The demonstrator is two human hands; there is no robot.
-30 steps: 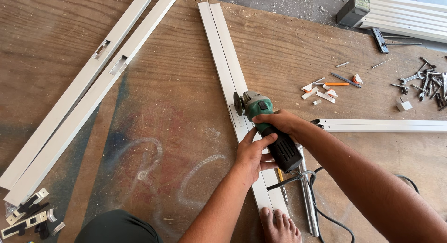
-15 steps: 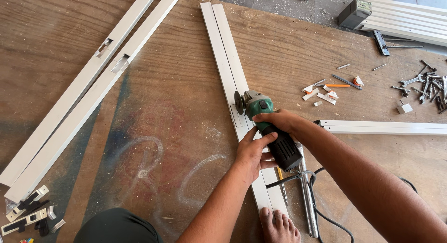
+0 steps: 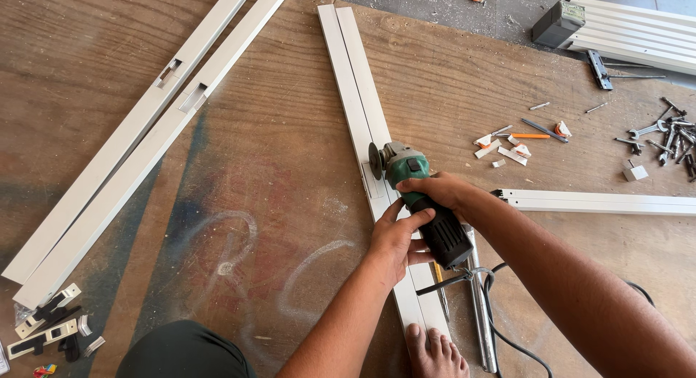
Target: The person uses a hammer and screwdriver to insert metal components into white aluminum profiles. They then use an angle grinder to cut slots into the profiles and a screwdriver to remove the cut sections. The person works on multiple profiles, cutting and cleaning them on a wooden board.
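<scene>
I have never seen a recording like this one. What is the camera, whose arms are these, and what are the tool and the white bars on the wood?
The camera sits on the person's head and looks down, so both arms are that person's own. Both hands grip a green and black angle grinder: the right hand over its body, the left hand beside the handle. Its disc rests against a pair of long white bars lying on a worn wooden board. The person's bare foot is on the near end of the bars. A black cord leaves the grinder. Two more white bars lie at the left, one more at the right. Small black and white fittings sit at the lower left, and wrenches and bits at the upper right.
</scene>
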